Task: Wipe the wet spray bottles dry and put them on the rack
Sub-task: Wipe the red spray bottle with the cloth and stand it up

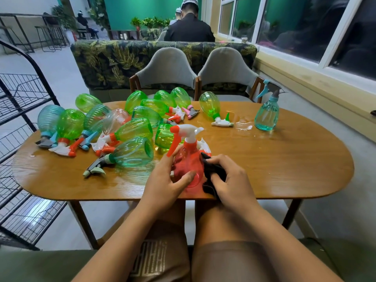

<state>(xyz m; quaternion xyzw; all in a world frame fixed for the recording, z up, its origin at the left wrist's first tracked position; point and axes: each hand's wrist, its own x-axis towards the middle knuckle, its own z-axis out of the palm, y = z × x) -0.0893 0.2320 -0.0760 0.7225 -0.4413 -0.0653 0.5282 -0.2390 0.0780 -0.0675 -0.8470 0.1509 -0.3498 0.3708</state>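
Red spray bottle (188,167), white head with orange trigger, stands upright at centre frame, just inside the near edge of the wooden table (284,169). Your left hand (162,180) grasps its body: thumb laid across the front, fingers curled round the side toward frame left. Your right hand (230,180) clutches a black cloth (213,174), bunched in curled fingers and pressed against the bottle's other flank. Just behind and out to the frame's left lies a heap of bottles (122,129), mostly green, some teal, one clear, all on their sides with heads pointing various ways. One green bottle (210,106) lies apart, upper centre, head toward you. Beside it a wet patch (243,125) glistens on the wood. A teal bottle (267,115) stands upright alone at the table's far right. The black wire rack (24,98) runs down the left edge of the frame, off the table. Two grey chairs (166,68) face you from the far side.
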